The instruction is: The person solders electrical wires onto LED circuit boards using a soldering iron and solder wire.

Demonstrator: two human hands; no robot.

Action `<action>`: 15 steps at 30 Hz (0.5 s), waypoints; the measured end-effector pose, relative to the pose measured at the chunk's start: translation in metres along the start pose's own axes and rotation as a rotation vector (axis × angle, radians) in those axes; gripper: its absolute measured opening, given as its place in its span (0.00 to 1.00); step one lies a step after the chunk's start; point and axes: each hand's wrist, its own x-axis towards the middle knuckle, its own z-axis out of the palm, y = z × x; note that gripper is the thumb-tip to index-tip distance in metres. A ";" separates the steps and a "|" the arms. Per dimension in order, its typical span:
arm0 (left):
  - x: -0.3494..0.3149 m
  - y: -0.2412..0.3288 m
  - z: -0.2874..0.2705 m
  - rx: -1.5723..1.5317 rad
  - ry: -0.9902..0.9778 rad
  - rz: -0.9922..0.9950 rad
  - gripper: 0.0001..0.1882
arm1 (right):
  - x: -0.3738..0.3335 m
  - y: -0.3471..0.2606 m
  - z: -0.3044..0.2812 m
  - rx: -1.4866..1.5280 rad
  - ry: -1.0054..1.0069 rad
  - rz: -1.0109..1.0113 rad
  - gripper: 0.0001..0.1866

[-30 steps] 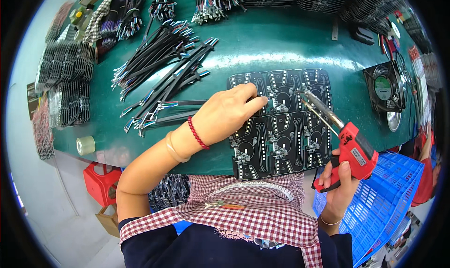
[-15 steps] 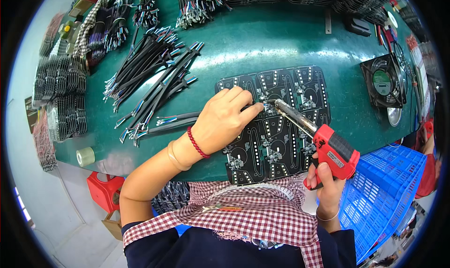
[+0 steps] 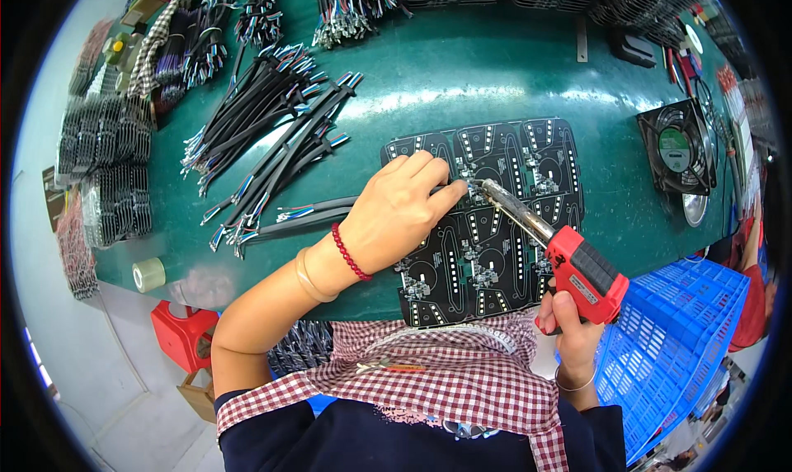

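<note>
Across the glossy green surface (image 3: 462, 76), a black rectangular panel of joined circuit boards dotted with pale squares (image 3: 493, 261) lies at 3 o'clock from the view's centre, with a loose heap of black-sleeved cables with coloured wire ends (image 3: 252, 109) at 10 o'clock. A red-and-black pistol-shaped soldering iron (image 3: 586, 274) slants in from the panel's 4 o'clock, the right hand's (image 3: 575, 336) fingers clamped round its grip. At 9 o'clock, the left hand (image 3: 400, 212) curls its fingers beside the iron's tip; whether they clamp anything, I cannot tell.
</note>
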 end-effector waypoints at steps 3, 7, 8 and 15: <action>-0.001 -0.001 0.000 -0.007 -0.001 -0.004 0.17 | -0.002 0.003 -0.002 -0.037 0.018 -0.008 0.12; 0.000 0.000 -0.003 -0.003 -0.019 -0.018 0.18 | 0.000 0.005 -0.011 -0.083 -0.061 -0.054 0.12; 0.000 0.001 -0.003 -0.004 -0.018 -0.019 0.18 | 0.000 0.003 -0.010 -0.085 -0.062 -0.054 0.12; 0.000 -0.002 -0.001 -0.035 -0.011 -0.038 0.17 | -0.002 0.004 -0.011 0.010 -0.023 -0.049 0.16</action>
